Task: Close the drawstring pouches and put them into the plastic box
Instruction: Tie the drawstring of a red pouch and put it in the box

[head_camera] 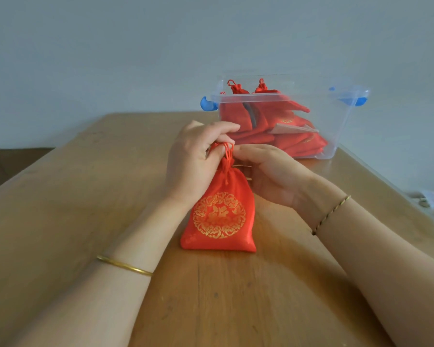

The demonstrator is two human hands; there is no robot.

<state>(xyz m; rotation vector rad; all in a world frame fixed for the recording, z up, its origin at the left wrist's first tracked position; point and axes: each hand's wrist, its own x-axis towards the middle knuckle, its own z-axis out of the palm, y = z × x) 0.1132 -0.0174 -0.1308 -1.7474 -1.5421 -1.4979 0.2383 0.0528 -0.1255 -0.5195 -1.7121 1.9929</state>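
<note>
A red drawstring pouch (219,214) with a round gold pattern lies on the wooden table (85,196), its neck gathered tight. My left hand (194,159) pinches the red cords at the top of the neck. My right hand (268,174) sits on the other side of the neck with its fingertips at the cords; whether it grips them I cannot make out. Behind them stands a clear plastic box (336,126) with blue latches, holding several red pouches (261,121).
The box stands at the table's far right, close to the wall. The table's right edge runs diagonally past my right arm. A cable and a plug (429,199) lie off that edge on the floor.
</note>
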